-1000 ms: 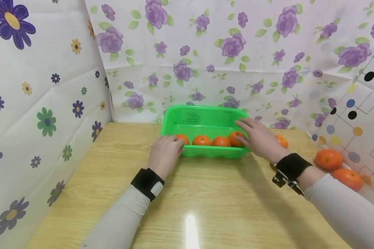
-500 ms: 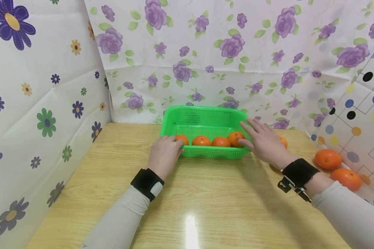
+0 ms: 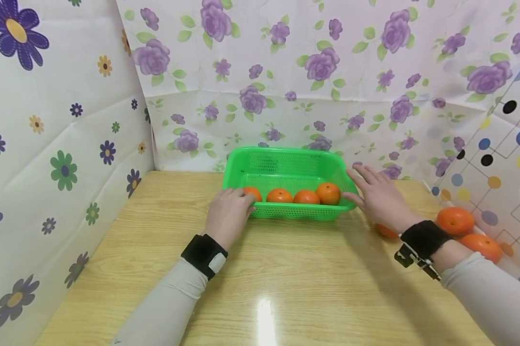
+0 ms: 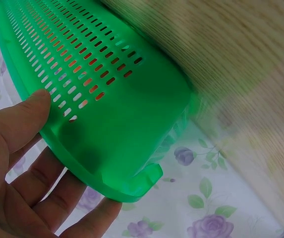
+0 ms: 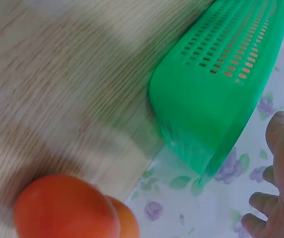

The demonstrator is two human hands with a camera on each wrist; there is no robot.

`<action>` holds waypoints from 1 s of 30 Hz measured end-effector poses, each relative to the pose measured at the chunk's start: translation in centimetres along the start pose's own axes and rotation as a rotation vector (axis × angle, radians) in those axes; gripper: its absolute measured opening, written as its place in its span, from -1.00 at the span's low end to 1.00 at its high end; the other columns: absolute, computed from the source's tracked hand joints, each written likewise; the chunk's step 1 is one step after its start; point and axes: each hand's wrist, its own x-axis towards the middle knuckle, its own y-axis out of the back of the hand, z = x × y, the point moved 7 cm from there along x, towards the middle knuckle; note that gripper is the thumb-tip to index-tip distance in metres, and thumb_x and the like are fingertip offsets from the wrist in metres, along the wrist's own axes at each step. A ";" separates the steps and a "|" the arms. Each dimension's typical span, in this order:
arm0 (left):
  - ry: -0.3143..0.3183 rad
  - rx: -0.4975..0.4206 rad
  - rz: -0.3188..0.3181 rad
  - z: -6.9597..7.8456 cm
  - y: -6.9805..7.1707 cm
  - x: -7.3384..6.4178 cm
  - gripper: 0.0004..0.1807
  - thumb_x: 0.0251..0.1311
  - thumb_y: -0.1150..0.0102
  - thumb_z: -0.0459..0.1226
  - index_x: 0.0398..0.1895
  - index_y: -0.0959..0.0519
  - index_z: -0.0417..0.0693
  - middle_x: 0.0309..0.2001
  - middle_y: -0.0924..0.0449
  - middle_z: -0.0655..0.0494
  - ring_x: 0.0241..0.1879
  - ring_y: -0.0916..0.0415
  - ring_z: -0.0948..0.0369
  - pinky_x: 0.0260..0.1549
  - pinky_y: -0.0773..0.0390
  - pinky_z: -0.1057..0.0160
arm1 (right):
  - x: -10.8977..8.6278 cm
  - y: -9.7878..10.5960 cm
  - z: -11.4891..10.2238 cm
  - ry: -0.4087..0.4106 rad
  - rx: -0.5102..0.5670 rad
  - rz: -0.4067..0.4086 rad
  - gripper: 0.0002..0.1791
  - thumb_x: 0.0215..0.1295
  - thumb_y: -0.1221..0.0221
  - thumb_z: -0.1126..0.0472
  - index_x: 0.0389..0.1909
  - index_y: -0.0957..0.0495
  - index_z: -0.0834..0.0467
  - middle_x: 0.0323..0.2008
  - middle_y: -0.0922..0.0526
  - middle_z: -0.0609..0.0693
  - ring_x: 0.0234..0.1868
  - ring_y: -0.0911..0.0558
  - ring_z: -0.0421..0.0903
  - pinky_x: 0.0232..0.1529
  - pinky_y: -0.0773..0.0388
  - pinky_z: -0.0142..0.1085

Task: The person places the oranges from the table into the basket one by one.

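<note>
A green plastic basket (image 3: 286, 211) with perforated walls stands at the back of the wooden table. Along its front side lie several oranges, among them a middle orange (image 3: 279, 195) and the rightmost orange (image 3: 328, 193). My left hand (image 3: 228, 214) grips the front left corner of the rim. In the left wrist view, its thumb (image 4: 30, 116) presses the outer wall while the fingers pass behind the rim. Just off the right end of the basket, my right hand (image 3: 378, 197) is spread, holding nothing. Beneath that wrist an orange (image 3: 386, 231) is partly hidden.
At the right, an orange (image 3: 455, 221) and a nearer orange (image 3: 481, 247) lie by the dotted side cloth (image 3: 508, 187). A flowered cloth (image 3: 251, 125) hangs behind the basket, and another patterned cloth (image 3: 69, 192) bounds the left side of the table (image 3: 286, 274).
My right hand has drawn back to the right, away from the rightmost orange and past the basket's right rim. The left hand and basket have stayed in place.
</note>
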 end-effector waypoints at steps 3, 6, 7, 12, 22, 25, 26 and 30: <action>-0.004 0.002 0.003 0.0 0.0 0.0 -0.82 0.12 -0.41 -0.13 -0.23 -0.69 0.08 -0.30 -0.64 0.13 -0.32 -0.51 0.12 -0.23 -0.49 0.16 | -0.1 -0.1 0.8 -0.030 -0.002 -0.028 -0.18 0.45 -0.03 -0.21 0.56 -0.11 0.15 0.50 -0.12 0.27 0.46 -0.11 0.35 0.39 0.10 0.24; -0.010 0.004 0.007 0.0 0.0 0.0 -0.82 0.10 -0.42 -0.13 -0.24 -0.69 0.07 -0.31 -0.64 0.13 -0.34 -0.50 0.12 -0.25 -0.48 0.17 | -0.2 -0.4 1.7 -0.064 -0.006 -0.055 -0.17 0.47 0.00 -0.23 0.56 -0.09 0.17 0.49 -0.09 0.32 0.45 -0.08 0.38 0.39 0.12 0.25; -0.012 0.005 0.008 0.0 0.0 0.0 -0.82 0.10 -0.43 -0.14 -0.25 -0.69 0.08 -0.31 -0.63 0.14 -0.34 -0.50 0.12 -0.25 -0.48 0.18 | -0.3 -0.4 1.9 -0.078 -0.008 -0.063 -0.17 0.47 -0.01 -0.22 0.56 -0.09 0.17 0.49 -0.09 0.33 0.45 -0.08 0.38 0.38 0.10 0.25; -0.015 0.010 0.013 0.0 -0.1 -0.1 -0.83 0.09 -0.43 -0.14 -0.27 -0.68 0.09 -0.33 -0.63 0.15 -0.35 -0.50 0.13 -0.26 -0.48 0.18 | -0.6 -1.1 4.0 -0.132 -0.009 -0.083 -0.21 0.51 0.04 -0.20 0.56 -0.09 0.19 0.48 -0.09 0.35 0.44 -0.09 0.39 0.37 0.06 0.26; -0.017 0.006 0.017 0.0 0.0 0.0 -0.83 0.11 -0.43 -0.15 -0.26 -0.68 0.07 -0.31 -0.63 0.14 -0.33 -0.51 0.12 -0.24 -0.49 0.16 | -1.4 -1.4 6.6 -0.184 0.025 -0.104 -0.18 0.48 0.00 -0.20 0.54 -0.11 0.24 0.46 -0.09 0.40 0.44 -0.06 0.40 0.37 0.07 0.26; -0.017 0.006 0.017 0.0 0.0 -0.1 -0.83 0.10 -0.43 -0.16 -0.26 -0.68 0.07 -0.31 -0.62 0.14 -0.33 -0.50 0.12 -0.24 -0.48 0.16 | -1.7 -2.0 7.4 -0.188 0.028 -0.108 -0.17 0.47 -0.03 -0.20 0.53 -0.12 0.25 0.45 -0.12 0.39 0.44 -0.08 0.40 0.36 0.06 0.26; -0.017 0.006 0.016 0.0 0.0 -0.1 -0.83 0.10 -0.43 -0.16 -0.26 -0.68 0.07 -0.32 -0.62 0.14 -0.33 -0.50 0.12 -0.24 -0.48 0.16 | -1.8 -2.2 7.7 -0.192 0.027 -0.111 -0.18 0.46 -0.04 -0.18 0.52 -0.13 0.25 0.44 -0.14 0.38 0.43 -0.09 0.40 0.36 0.06 0.26; -0.017 0.005 0.013 0.0 -0.1 0.0 -0.83 0.10 -0.43 -0.15 -0.26 -0.68 0.07 -0.32 -0.62 0.14 -0.33 -0.50 0.12 -0.24 -0.48 0.17 | -2.1 -3.2 8.8 -0.218 0.031 -0.149 -0.17 0.46 -0.06 -0.16 0.53 -0.10 0.25 0.43 -0.14 0.39 0.41 -0.08 0.43 0.35 0.07 0.27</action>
